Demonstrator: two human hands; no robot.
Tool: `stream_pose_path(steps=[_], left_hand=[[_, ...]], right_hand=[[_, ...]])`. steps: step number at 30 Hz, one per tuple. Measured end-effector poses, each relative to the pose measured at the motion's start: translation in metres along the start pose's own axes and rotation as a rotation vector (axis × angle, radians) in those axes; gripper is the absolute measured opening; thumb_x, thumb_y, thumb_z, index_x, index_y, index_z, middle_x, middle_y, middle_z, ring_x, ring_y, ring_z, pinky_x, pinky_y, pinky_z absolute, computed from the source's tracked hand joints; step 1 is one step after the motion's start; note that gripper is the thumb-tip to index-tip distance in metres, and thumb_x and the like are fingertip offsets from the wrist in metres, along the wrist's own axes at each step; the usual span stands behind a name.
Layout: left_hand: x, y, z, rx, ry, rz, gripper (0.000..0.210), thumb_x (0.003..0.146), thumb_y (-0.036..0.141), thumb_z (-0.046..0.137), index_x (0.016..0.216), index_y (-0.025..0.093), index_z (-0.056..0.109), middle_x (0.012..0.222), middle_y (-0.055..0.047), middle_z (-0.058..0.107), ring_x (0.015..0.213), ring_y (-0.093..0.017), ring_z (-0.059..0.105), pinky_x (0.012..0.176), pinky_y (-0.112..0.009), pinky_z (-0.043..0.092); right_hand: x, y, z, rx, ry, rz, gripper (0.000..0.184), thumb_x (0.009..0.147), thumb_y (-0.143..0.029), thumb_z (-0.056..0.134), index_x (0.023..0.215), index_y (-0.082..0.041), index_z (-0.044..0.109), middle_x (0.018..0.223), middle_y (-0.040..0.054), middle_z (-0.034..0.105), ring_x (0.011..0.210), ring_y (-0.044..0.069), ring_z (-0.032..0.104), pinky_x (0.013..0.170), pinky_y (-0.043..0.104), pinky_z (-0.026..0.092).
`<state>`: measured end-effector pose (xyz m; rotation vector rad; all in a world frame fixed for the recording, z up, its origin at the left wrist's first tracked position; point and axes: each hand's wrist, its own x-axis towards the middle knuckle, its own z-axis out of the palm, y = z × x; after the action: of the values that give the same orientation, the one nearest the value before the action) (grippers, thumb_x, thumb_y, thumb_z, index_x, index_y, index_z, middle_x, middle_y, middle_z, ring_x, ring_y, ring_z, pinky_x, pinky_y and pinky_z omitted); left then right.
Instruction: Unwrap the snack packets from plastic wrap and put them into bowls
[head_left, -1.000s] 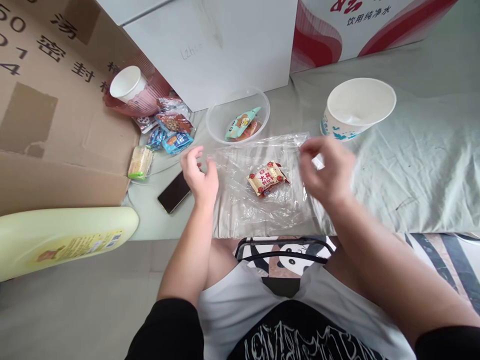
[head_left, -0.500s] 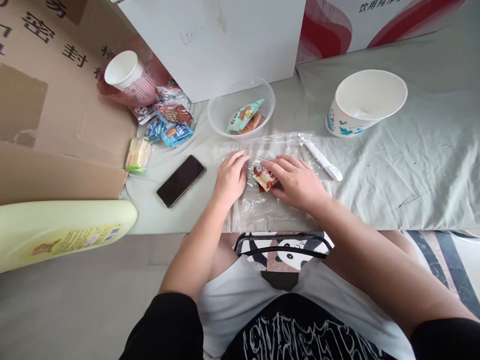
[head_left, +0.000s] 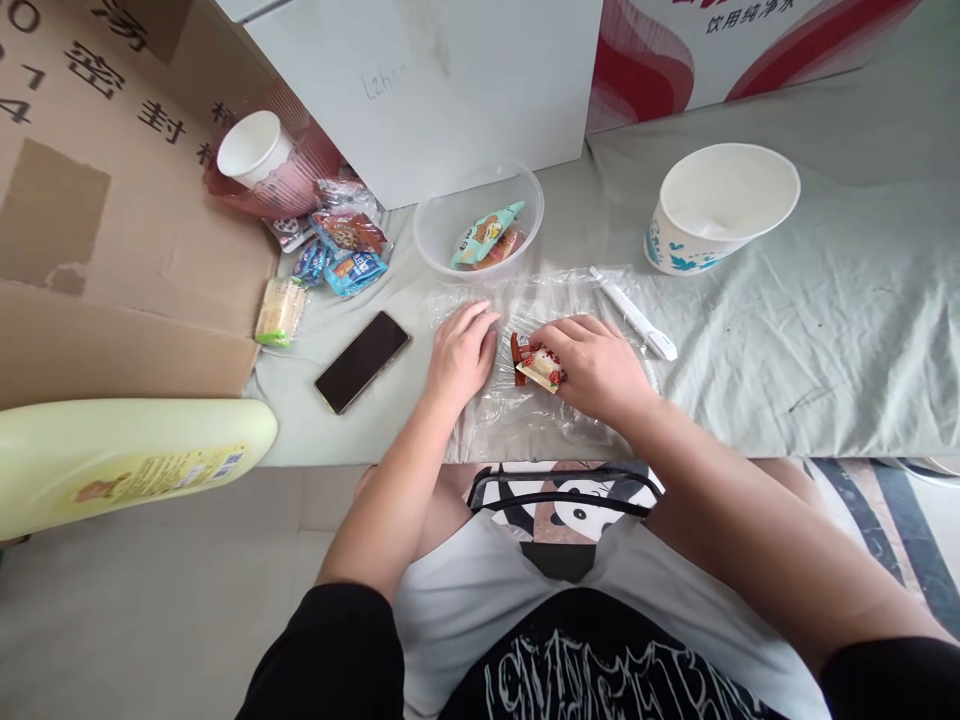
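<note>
A clear plastic bag (head_left: 502,425) lies spread on the cloth-covered table in front of me. My left hand (head_left: 463,348) rests on its left part, fingers stretched forward and holding nothing. Over the middle of the bag, my right hand (head_left: 596,365) pinches a small cream and red snack packet (head_left: 541,370) between thumb and fingers. Partly under it, a brown-red snack packet (head_left: 519,358) shows on the bag. My right palm hides part of the cream packet. Just beyond the bag stands a clear plastic bowl (head_left: 429,225), with a mint-green packet (head_left: 487,235) and a reddish packet inside.
A white box cutter (head_left: 636,315) lies at the bag's right edge, before a large paper tub (head_left: 701,250). To the left are a phone (head_left: 363,362), several wrapped snacks (head_left: 355,270), a paper cup (head_left: 255,150) and a cardboard box (head_left: 135,240). A yellow-green bottle (head_left: 135,465) juts in.
My right hand has shifted slightly, turning the cream packet and drawing it right, so more of the brown-red packet shows. My left hand stays put. The view has tilted slightly.
</note>
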<state>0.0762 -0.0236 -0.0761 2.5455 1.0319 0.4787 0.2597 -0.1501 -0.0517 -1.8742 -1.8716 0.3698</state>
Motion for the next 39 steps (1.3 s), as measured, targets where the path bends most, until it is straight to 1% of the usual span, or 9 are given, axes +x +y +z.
stream_pose_path(steps=[8, 13, 18, 22, 27, 32, 35, 37, 39], left_hand=[[0.001, -0.002, 0.004, -0.099, 0.049, -0.032, 0.027, 0.098, 0.023, 0.053, 0.115, 0.024, 0.073, 0.138, -0.010, 0.070, 0.139, -0.029, 0.059, 0.121, -0.049, 0.042], [0.003, 0.000, 0.006, -0.064, 0.047, -0.019, 0.029, 0.097, 0.017, 0.050, 0.116, 0.020, 0.072, 0.136, -0.014, 0.070, 0.134, -0.029, 0.062, 0.118, -0.048, 0.044], [0.002, 0.008, 0.003, -0.011, 0.000, -0.041, 0.030, 0.096, 0.014, 0.050, 0.118, 0.020, 0.071, 0.139, -0.014, 0.069, 0.136, -0.030, 0.060, 0.116, -0.049, 0.046], [0.001, 0.015, 0.001, 0.027, -0.019, -0.082, 0.033, 0.095, 0.009, 0.050, 0.117, 0.021, 0.071, 0.141, -0.013, 0.068, 0.138, -0.029, 0.059, 0.117, -0.050, 0.046], [0.000, 0.015, 0.001, 0.012, 0.003, -0.061, 0.033, 0.093, 0.006, 0.051, 0.114, 0.022, 0.071, 0.136, -0.012, 0.070, 0.135, -0.027, 0.061, 0.115, -0.048, 0.048], [0.000, 0.013, 0.001, 0.005, 0.001, -0.073, 0.034, 0.094, 0.006, 0.051, 0.114, 0.022, 0.073, 0.136, -0.011, 0.070, 0.132, -0.027, 0.063, 0.113, -0.047, 0.049], [0.001, 0.013, 0.002, -0.001, 0.011, -0.071, 0.034, 0.093, 0.007, 0.052, 0.114, 0.023, 0.073, 0.136, -0.011, 0.071, 0.132, -0.027, 0.063, 0.113, -0.047, 0.049], [0.001, 0.013, 0.002, -0.009, 0.013, -0.063, 0.032, 0.094, 0.008, 0.052, 0.112, 0.023, 0.073, 0.135, -0.011, 0.071, 0.132, -0.028, 0.063, 0.112, -0.048, 0.049], [0.002, 0.012, 0.002, -0.020, 0.016, -0.056, 0.031, 0.094, 0.008, 0.052, 0.110, 0.023, 0.074, 0.135, -0.010, 0.071, 0.131, -0.028, 0.063, 0.112, -0.048, 0.049]], right_hand=[[0.003, 0.012, -0.005, 0.637, 0.054, 0.105, 0.039, 0.079, -0.035, 0.076, 0.116, -0.024, 0.067, 0.111, 0.0065, 0.077, 0.096, 0.026, 0.073, 0.087, 0.041, 0.058], [-0.004, 0.018, -0.011, 0.675, 0.261, 0.248, 0.034, 0.080, -0.035, 0.072, 0.112, -0.024, 0.067, 0.098, 0.0036, 0.075, 0.079, 0.021, 0.070, 0.072, 0.037, 0.058], [-0.020, 0.009, -0.013, 0.751, 0.151, 0.208, 0.038, 0.080, -0.044, 0.077, 0.108, -0.022, 0.064, 0.086, 0.0016, 0.072, 0.055, 0.014, 0.060, 0.051, 0.030, 0.051], [-0.008, -0.014, -0.018, 0.577, 0.196, 0.127, 0.037, 0.081, -0.043, 0.076, 0.110, -0.023, 0.065, 0.092, 0.0036, 0.074, 0.066, 0.018, 0.067, 0.060, 0.034, 0.056], [0.072, -0.035, -0.041, 0.152, 0.286, -0.002, 0.034, 0.084, -0.039, 0.075, 0.114, -0.025, 0.069, 0.107, 0.0094, 0.075, 0.098, 0.029, 0.071, 0.082, 0.043, 0.057], [0.135, -0.034, -0.064, -0.056, 0.132, 0.046, 0.074, 0.077, -0.043, 0.084, 0.143, -0.024, 0.057, 0.140, 0.0137, 0.061, 0.117, 0.034, 0.065, 0.097, 0.049, 0.053], [0.100, -0.034, -0.059, -0.021, 0.204, -0.096, 0.047, 0.086, -0.039, 0.077, 0.129, -0.023, 0.064, 0.128, 0.0143, 0.068, 0.117, 0.036, 0.066, 0.097, 0.052, 0.054], [0.050, -0.032, -0.047, 0.006, 0.198, -0.189, 0.028, 0.094, -0.036, 0.065, 0.119, -0.023, 0.067, 0.111, 0.0129, 0.073, 0.102, 0.033, 0.071, 0.089, 0.052, 0.057], [-0.005, -0.026, -0.031, 0.072, 0.141, -0.275, 0.023, 0.095, -0.034, 0.064, 0.117, -0.026, 0.067, 0.114, 0.0102, 0.076, 0.106, 0.033, 0.073, 0.091, 0.053, 0.059]])
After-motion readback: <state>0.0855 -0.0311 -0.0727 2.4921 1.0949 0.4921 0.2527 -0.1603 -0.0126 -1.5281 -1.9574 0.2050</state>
